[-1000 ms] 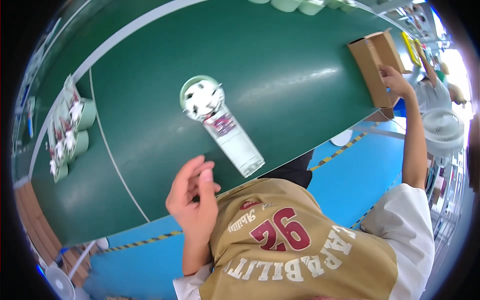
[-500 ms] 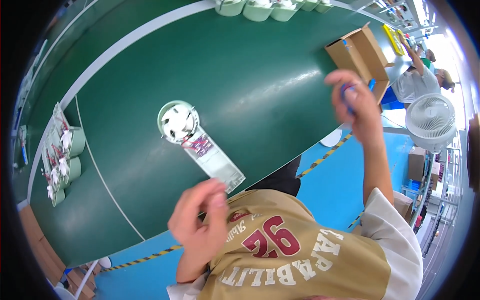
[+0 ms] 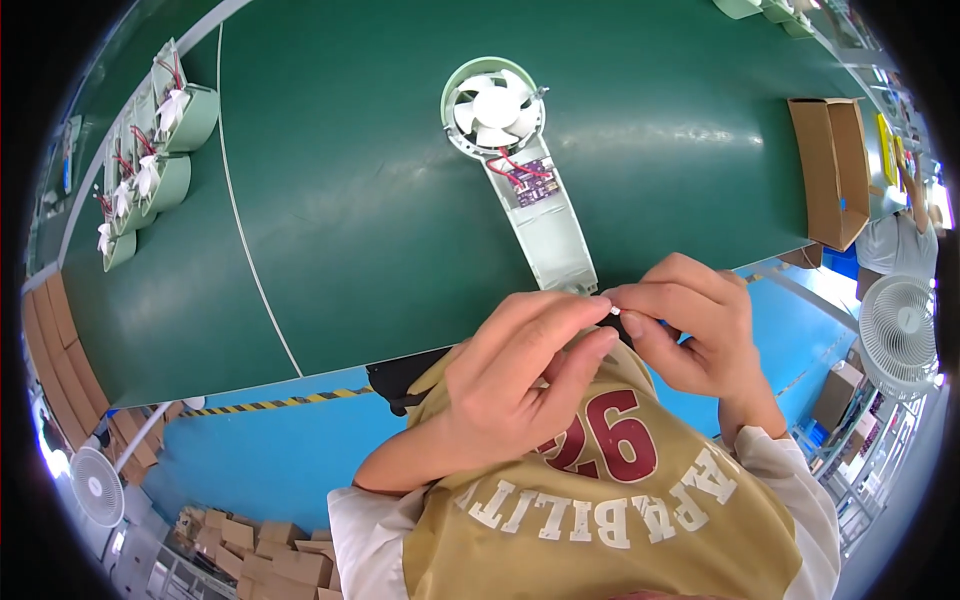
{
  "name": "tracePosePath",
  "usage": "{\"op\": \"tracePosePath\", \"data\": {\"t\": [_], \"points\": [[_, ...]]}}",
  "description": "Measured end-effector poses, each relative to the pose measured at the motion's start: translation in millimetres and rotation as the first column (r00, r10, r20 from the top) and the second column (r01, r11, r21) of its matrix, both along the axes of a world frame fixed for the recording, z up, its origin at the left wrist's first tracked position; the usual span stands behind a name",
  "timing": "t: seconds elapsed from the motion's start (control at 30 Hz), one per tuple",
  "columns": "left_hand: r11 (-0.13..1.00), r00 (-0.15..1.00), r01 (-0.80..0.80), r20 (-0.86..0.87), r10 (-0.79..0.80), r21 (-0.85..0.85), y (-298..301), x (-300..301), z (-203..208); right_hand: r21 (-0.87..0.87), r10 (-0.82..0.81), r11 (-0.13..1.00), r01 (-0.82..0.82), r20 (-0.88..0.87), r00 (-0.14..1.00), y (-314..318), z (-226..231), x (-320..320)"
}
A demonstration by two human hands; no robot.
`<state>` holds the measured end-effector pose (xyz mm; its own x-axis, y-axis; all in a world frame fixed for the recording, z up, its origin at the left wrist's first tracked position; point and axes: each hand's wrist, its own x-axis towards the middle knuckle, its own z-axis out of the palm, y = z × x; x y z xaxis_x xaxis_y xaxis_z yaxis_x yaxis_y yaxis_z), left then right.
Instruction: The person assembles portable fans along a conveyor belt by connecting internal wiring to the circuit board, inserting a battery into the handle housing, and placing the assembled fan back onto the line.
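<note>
A handheld fan unit (image 3: 495, 108) lies on the green table, its round housing away from me and its open handle shell (image 3: 555, 240) pointing toward me. White blades fill the housing. Red wires run from it to a purple circuit board (image 3: 535, 185) in the handle. Just past the handle's near end, my left hand (image 3: 515, 375) and my right hand (image 3: 695, 325) meet, both closed. Their fingertips pinch a small white piece (image 3: 614, 310). A bit of blue shows among my right fingers; the rest of it is hidden.
More green fan units (image 3: 150, 175) stand in a row at the table's left edge, and several (image 3: 775, 10) at the far right. An open cardboard box (image 3: 830, 170) sits at the right end. Beyond it are a person (image 3: 890, 245) and a white fan (image 3: 898, 335).
My right hand has come from beside the cardboard box to meet my left hand near the handle's end. My left hand has moved right and closed. The view has shifted.
</note>
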<state>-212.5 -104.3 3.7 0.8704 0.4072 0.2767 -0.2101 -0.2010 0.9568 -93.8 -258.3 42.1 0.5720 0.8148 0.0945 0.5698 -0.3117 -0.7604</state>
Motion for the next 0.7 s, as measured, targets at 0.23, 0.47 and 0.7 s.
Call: {"op": "tracePosePath", "data": {"t": [0.23, 0.47, 0.7], "points": [[0.999, 0.999, -0.034, -0.009, 0.035, 0.034, 1.1, -0.1, -3.6, -0.042, 0.069, 0.997, -0.06, 0.265, 0.962, 3.6, -3.7, 0.5], [0.995, 0.999, -0.054, 0.006, 0.054, 0.088, 0.8, 0.5, -9.8, -0.043, -0.147, 0.989, 0.141, -0.342, 0.928, 8.3, 10.6, -4.0], [0.948, 0.986, -0.143, 0.124, 0.111, 0.284, 0.6, 3.4, -18.2, -0.074, -0.249, 0.963, 0.259, -0.612, 0.751, 13.1, 9.9, -6.7]]}}
